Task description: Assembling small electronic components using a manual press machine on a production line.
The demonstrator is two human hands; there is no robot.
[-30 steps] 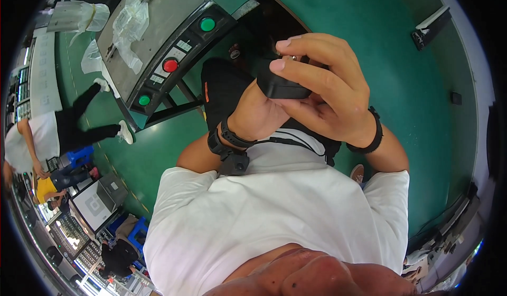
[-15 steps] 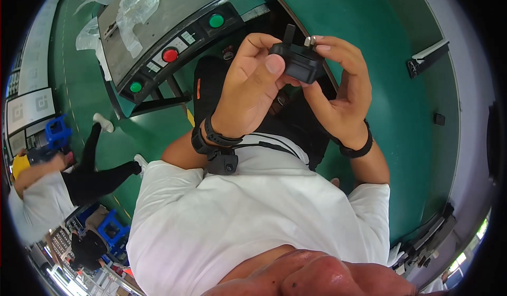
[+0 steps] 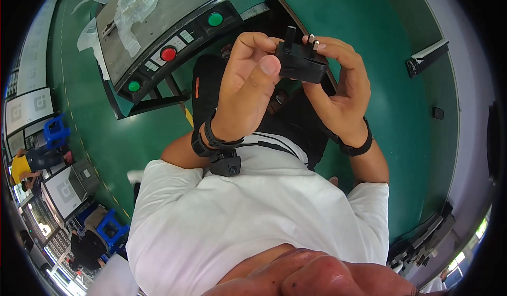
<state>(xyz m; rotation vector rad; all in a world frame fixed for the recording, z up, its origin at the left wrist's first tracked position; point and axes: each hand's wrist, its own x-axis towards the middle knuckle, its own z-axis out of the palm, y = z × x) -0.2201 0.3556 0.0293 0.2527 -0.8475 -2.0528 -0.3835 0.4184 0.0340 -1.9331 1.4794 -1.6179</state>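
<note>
So I've got a chunky black plug adapter (image 3: 301, 70) up in front of me, above my lap, prongs (image 3: 290, 39) pointing away from my body. Left hand (image 3: 244, 98) has it gripped at the left end, thumb pressed on the near side. Right hand (image 3: 346, 98) is curled round the other end, thumb at the lower edge and fingertips up by the metal-tipped prongs. Can't tell if that one's really pinching or just resting there.

I'd call this step plain handling: adapter held up, prong side in view. For any next move, I reckon the left grip needs to be firm enough to carry it alone, so the right fingers are free to shift.

Off to my left there's a machine (image 3: 182, 11) with green and red buttons, crumpled clear plastic (image 3: 136, 8) lying on top.
</note>
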